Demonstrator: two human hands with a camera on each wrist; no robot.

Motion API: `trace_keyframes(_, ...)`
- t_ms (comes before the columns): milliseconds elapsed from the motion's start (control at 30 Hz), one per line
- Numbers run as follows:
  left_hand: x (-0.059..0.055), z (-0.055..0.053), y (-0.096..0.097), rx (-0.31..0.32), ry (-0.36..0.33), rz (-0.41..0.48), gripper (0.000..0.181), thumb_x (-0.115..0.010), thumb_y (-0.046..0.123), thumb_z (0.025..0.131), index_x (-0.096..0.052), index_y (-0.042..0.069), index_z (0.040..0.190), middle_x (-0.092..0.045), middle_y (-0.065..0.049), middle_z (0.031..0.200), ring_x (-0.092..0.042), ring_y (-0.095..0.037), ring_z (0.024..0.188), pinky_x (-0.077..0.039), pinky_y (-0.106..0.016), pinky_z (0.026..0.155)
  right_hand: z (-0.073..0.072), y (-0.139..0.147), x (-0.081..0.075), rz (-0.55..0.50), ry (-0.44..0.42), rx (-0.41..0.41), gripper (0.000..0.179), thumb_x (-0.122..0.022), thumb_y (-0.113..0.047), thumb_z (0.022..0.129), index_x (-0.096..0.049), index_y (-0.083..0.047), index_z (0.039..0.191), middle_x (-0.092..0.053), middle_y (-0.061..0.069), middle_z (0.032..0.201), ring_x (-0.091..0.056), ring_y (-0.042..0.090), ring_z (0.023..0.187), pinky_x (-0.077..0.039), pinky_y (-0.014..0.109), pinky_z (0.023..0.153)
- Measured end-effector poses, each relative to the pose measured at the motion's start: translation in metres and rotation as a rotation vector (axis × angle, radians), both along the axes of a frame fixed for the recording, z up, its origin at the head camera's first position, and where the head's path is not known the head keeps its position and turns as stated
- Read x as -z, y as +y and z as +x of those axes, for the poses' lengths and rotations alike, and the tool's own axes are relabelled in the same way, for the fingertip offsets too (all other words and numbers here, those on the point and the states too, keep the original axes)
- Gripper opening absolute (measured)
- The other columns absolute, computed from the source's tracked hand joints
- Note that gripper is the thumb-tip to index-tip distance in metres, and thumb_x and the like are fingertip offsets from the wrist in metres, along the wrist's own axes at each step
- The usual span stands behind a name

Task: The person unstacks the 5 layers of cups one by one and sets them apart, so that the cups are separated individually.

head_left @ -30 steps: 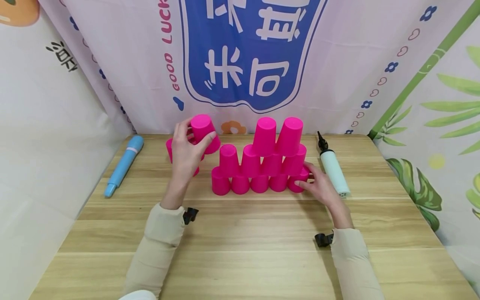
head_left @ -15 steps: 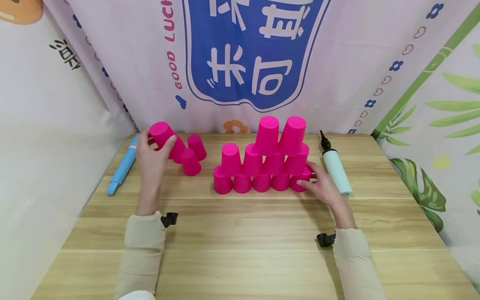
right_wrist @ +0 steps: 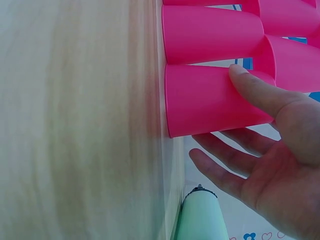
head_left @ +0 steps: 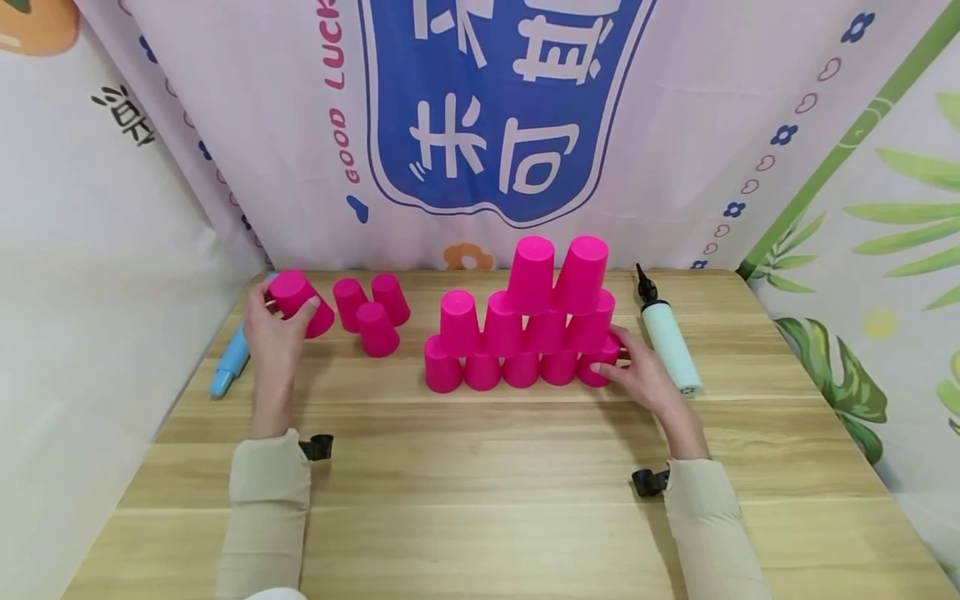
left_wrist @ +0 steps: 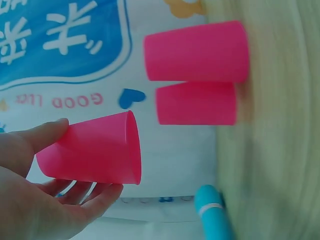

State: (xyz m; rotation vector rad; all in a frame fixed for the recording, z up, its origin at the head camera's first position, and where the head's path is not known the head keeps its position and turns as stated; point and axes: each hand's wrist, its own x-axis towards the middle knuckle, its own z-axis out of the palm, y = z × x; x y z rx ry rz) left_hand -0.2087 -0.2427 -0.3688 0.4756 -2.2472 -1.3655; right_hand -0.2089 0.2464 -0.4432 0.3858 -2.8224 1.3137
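My left hand (head_left: 273, 346) holds an upside-down pink cup (head_left: 297, 293) at the table's back left. In the left wrist view the thumb lies on one side of that cup (left_wrist: 95, 150) and the fingers on the other, and the cup is off the table. My right hand (head_left: 639, 373) grips the rightmost bottom cup (head_left: 588, 372) of a cup wall, thumb in front, fingers round its outer side. The wall has a bottom row (head_left: 519, 372) of several cups, a second row (head_left: 501, 327) of several, and two top cups (head_left: 531, 275) at its right.
Three loose pink cups (head_left: 377, 332) stand upside down left of the wall. A blue pump-like tube (head_left: 232, 360) lies at the left edge, partly behind my left hand. A mint hand pump (head_left: 671, 348) with a black nozzle lies right of the wall. A printed cloth (head_left: 300, 225) hangs behind.
My left hand has carried its cup leftward and down, away from the wall and past the three loose cups, which now show fully. My right hand stays at the same bottom cup.
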Motion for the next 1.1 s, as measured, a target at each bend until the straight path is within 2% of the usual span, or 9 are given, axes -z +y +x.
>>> trace_keyframes(133,0.012,-0.007,-0.006,0.010,-0.044,-0.017,0.063,-0.067,0.022,0.089,-0.038,0.003,0.141,-0.045,-0.014,0.137,-0.044,-0.028,0.120,-0.042,-0.040,0.099,0.000,0.000,0.001,-0.002,-0.005,0.003,0.071,-0.072,-0.018,0.088,-0.034,-0.003,0.146,-0.050,0.022,0.134,-0.053,0.040,0.117,-0.046,0.053,0.096)
trace_keyframes(300,0.032,-0.018,-0.009,0.026,-0.036,-0.066,0.061,-0.070,0.015,0.086,-0.040,-0.003,0.137,-0.048,-0.021,0.133,-0.047,-0.034,0.116,-0.043,-0.043,0.098,0.000,0.000,0.001,0.003,-0.005,0.005,0.071,-0.072,-0.019,0.088,-0.034,-0.003,0.146,-0.051,0.022,0.134,-0.053,0.040,0.117,-0.046,0.053,0.096)
trace_keyframes(533,0.049,-0.025,-0.009,0.076,-0.116,-0.091,0.063,-0.068,0.014,0.088,-0.037,-0.005,0.139,-0.047,-0.026,0.133,-0.047,-0.039,0.119,-0.042,-0.047,0.101,-0.001,0.000,0.001,0.005,-0.002,0.000,0.071,-0.072,-0.019,0.088,-0.034,-0.003,0.146,-0.051,0.022,0.134,-0.053,0.040,0.117,-0.046,0.053,0.096)
trace_keyframes(800,0.060,-0.026,-0.007,0.088,-0.125,-0.111,0.060,-0.069,0.010,0.086,-0.040,-0.009,0.135,-0.047,-0.028,0.132,-0.047,-0.041,0.119,-0.042,-0.047,0.100,-0.001,0.001,0.001,0.011,-0.003,0.001,0.071,-0.071,-0.019,0.088,-0.034,-0.003,0.146,-0.050,0.022,0.135,-0.052,0.040,0.117,-0.045,0.053,0.096)
trace_keyframes(1100,0.064,-0.026,-0.007,0.115,-0.154,-0.100,0.059,-0.067,0.010,0.088,-0.038,-0.006,0.138,-0.047,-0.025,0.134,-0.046,-0.039,0.121,-0.041,-0.047,0.102,-0.001,0.001,0.000,0.013,-0.010,0.003,0.072,-0.071,-0.020,0.088,-0.033,-0.003,0.147,-0.049,0.022,0.136,-0.052,0.040,0.118,-0.045,0.052,0.097)
